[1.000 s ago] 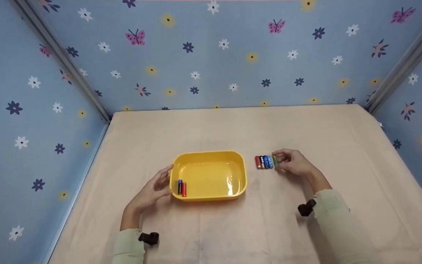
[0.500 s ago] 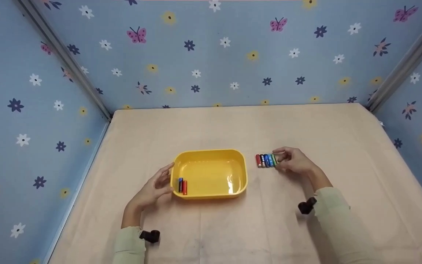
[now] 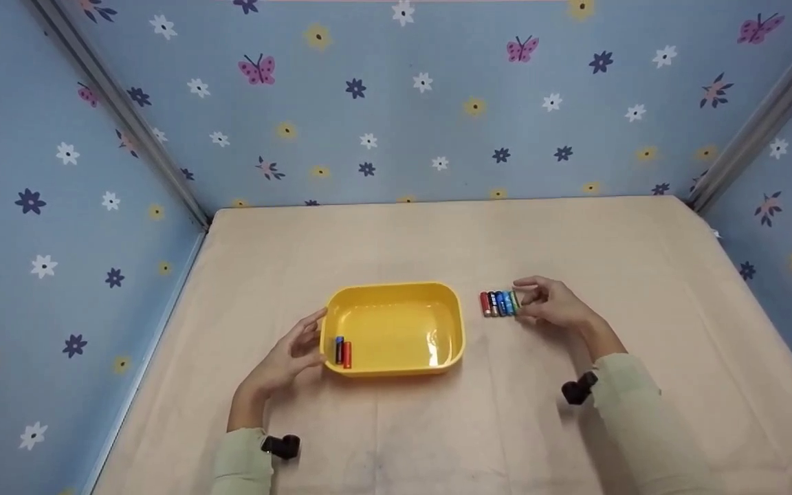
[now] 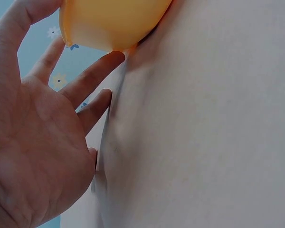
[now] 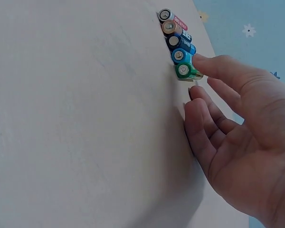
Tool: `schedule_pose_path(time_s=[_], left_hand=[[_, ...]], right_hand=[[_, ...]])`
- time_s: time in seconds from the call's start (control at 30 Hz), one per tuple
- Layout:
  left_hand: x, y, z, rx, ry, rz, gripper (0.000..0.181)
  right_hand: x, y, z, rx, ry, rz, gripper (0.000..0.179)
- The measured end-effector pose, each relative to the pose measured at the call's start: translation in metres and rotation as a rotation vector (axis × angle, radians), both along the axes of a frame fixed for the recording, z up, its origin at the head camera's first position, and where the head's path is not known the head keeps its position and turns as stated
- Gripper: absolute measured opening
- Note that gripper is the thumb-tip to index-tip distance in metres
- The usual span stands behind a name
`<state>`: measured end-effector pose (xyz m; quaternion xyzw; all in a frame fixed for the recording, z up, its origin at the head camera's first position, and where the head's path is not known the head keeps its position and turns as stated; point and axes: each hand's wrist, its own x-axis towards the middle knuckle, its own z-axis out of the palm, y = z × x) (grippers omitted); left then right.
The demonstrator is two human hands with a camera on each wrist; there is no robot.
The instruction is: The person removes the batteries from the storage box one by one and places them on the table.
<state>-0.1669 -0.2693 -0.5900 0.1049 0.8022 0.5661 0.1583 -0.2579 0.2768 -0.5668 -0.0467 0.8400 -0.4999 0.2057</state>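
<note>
At the left end of a yellow plastic tray (image 3: 396,369), my left hand (image 3: 284,357) rests its thumb and fingertips against the outer wall. The left wrist view shows the spread fingers (image 4: 92,78) touching the tray (image 4: 109,23). Inside, a dark blue battery (image 3: 339,350) and a red battery (image 3: 347,355) lie side by side near the left corner. Right of the tray, several batteries (image 3: 499,304) form a tight row on the cloth. My right hand (image 3: 553,303) is at the row's right end, loosely bent fingers beside the green battery (image 5: 184,71); firm contact is unclear.
A beige cloth (image 3: 423,440) covers the table. Blue flowered panels (image 3: 396,103) rise behind it and along both sides. Small black cameras (image 3: 282,447) sit at both wrists, by the pale green sleeves (image 3: 633,419).
The green battery has moved left and now sits against the light blue one, closing a small gap. My right hand has barely shifted. My left hand stays at the tray.
</note>
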Motion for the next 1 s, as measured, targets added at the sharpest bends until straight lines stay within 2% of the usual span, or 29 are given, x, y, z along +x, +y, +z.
schedule_pose_path(time_s=[0.13,0.27,0.47,0.73,1.0], left_hand=[[0.000,0.000,-0.002,-0.023,0.022,0.006,0.086],[0.001,0.002,-0.002,0.002,-0.036,0.026,0.087],[0.001,0.003,0.000,0.010,-0.052,0.032,0.086],[0.001,0.002,0.001,-0.008,-0.041,0.029,0.087],[0.000,0.002,0.001,-0.025,-0.033,0.024,0.086]], right_hand=[[-0.001,0.001,0.002,-0.011,-0.007,-0.005,0.067],[-0.001,0.003,0.004,0.004,-0.025,-0.016,0.064],[-0.003,0.010,0.016,0.026,-0.042,-0.018,0.067],[-0.013,0.013,0.047,0.048,0.077,0.017,0.063],[-0.018,0.010,0.047,0.066,0.090,0.064,0.059]])
